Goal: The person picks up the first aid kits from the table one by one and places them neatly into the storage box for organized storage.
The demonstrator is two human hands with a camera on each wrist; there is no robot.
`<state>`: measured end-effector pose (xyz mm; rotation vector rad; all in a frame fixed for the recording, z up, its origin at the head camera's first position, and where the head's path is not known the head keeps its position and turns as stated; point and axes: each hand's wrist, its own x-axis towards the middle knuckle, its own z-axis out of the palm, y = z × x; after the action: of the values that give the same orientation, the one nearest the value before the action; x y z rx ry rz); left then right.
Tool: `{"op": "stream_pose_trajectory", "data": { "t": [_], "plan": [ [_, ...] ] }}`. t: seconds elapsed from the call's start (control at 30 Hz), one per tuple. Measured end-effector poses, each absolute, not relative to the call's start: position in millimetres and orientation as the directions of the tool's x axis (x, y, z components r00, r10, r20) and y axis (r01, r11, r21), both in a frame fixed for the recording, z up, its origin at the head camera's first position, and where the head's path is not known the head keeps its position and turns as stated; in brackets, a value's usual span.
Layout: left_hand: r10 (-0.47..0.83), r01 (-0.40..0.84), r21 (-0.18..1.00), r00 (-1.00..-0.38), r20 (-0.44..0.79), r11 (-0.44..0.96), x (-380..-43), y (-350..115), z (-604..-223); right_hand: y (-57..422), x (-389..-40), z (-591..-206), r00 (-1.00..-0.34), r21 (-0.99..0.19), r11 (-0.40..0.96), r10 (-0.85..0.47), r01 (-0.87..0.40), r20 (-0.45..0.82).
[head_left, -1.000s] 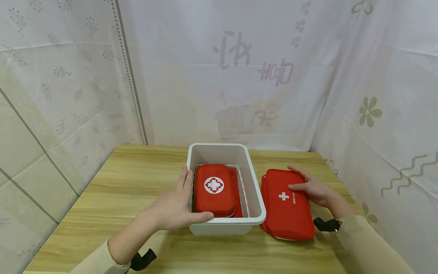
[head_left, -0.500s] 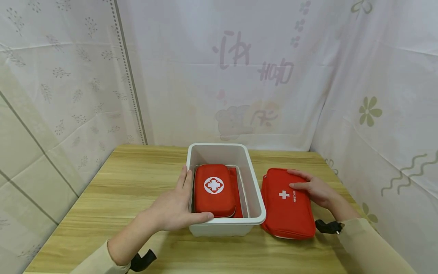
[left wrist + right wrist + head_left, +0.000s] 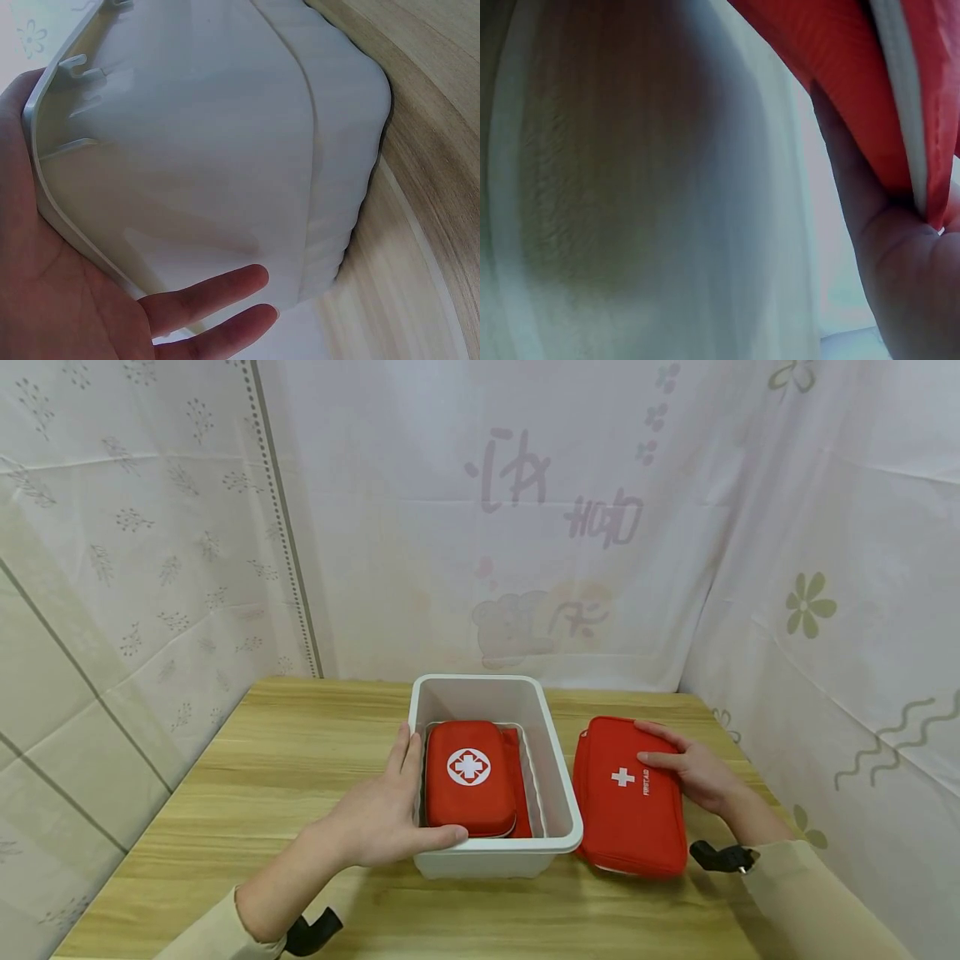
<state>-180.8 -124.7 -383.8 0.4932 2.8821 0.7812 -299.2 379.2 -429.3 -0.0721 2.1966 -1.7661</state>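
Note:
A pale grey plastic bin [image 3: 564, 777] stands in the middle of the table. My left hand [image 3: 386, 814] rests at its near left corner, the thumb along the front rim and straight fingers against the outer left wall [image 3: 225, 150]. Inside lie a red hard case [image 3: 472, 802] with a white cross in a circle and, under its right side, a flatter red item [image 3: 522, 793]. To the right of the bin is a red first aid pouch [image 3: 626, 827]. My right hand [image 3: 697, 777] grips its right edge [image 3: 862, 97], thumb on top and fingers underneath. The pouch tilts upward at its far end.
The wooden table [image 3: 322, 735] reaches back to a patterned white curtain [image 3: 420, 568]. More curtain [image 3: 840, 568] hangs close on the right, beyond my right forearm. A black wrist-worn piece [image 3: 313, 932] sticks out below my left wrist.
The first aid pouch's far end has risen and its near end has drawn back slightly, with my right hand holding on. My left hand and the bin have stayed put.

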Motion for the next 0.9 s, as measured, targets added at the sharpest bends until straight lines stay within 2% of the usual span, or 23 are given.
{"op": "stream_pose_trajectory", "data": {
  "t": [0.27,0.67,0.9],
  "plan": [
    [0.337,0.274,0.515,-0.941,-0.030,0.812,-180.3,-125.2,-384.3,380.5,-299.2,-412.3,-0.962,-0.983,0.115,-0.216,0.145,-0.168],
    [0.332,0.263,0.518,-0.942,-0.044,0.814,-180.0,-124.3,-382.5,381.5,-291.0,-393.9,-0.970,-0.989,0.061,-0.197,0.135,-0.145],
    [0.334,0.265,0.520,-0.942,-0.043,0.812,-179.7,-124.6,-382.6,382.4,-288.3,-386.1,-0.968,-0.995,0.005,-0.230,0.102,-0.100]
  ]
}}
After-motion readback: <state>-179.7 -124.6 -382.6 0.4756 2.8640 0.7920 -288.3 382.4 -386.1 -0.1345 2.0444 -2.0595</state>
